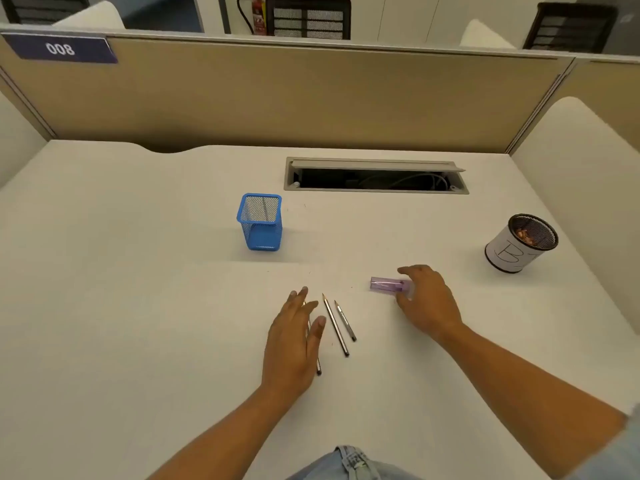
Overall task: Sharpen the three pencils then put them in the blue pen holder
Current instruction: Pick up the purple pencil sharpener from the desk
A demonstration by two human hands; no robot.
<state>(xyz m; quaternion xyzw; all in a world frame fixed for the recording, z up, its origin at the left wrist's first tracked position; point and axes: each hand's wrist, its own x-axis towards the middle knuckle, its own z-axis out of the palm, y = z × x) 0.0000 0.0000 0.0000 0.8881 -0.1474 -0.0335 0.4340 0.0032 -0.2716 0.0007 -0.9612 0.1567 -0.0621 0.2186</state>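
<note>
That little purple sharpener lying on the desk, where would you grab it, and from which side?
Probably by its two long flat sides, near the right end, coming from above and from the right. The purple sharpener lies flat on the desk with its length running left to right, so a thumb and fingers can pinch across its narrow width. The right hand is already at that end, fingers spread around it.

Hands (pixel 294 341) over pencils (pixel 336 325), sharpener (pixel 388 284)

Blue wire-mesh pen holder (pixel 260 223); translucent purple plastic sharpener (pixel 388 284); matt desk (pixel 138 271).
</note>
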